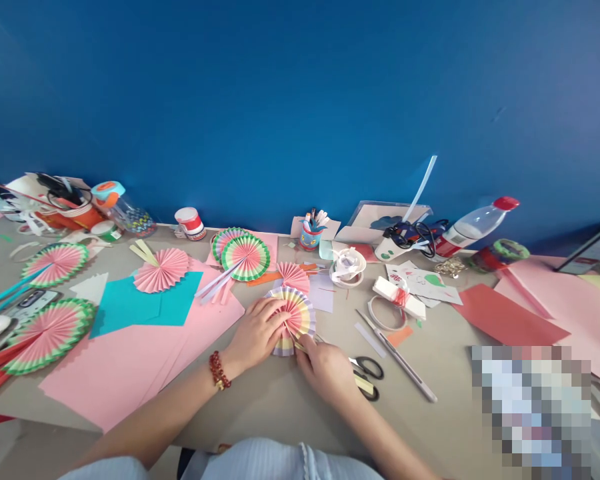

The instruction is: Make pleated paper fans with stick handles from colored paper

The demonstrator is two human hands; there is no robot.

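A pleated paper fan (pixel 301 311) in pink, yellow and lilac lies on the table in front of me. My left hand (pixel 261 327) rests across its left side, fingers bent over the folds and pressing on it. At the fan's lower right, my right hand (pixel 327 369) is closed in a pinch on narrow pale strips at the fan; its fingertips are partly hidden. Black-handled scissors (pixel 369 368) lie just right of this hand, a pale yellow piece by their handles. Beyond the fan is a smaller pink pleated piece (pixel 293 276).
Finished-looking green-edged fans (pixel 247 259) lie at the back left. Pink sheets (pixel 125 363) and a teal sheet (pixel 130 310) cover the left side. On the right are a pen-like cutter (pixel 405 365), a tape roll (pixel 386 315), a red sheet (pixel 505 313) and a bottle (pixel 473 227).
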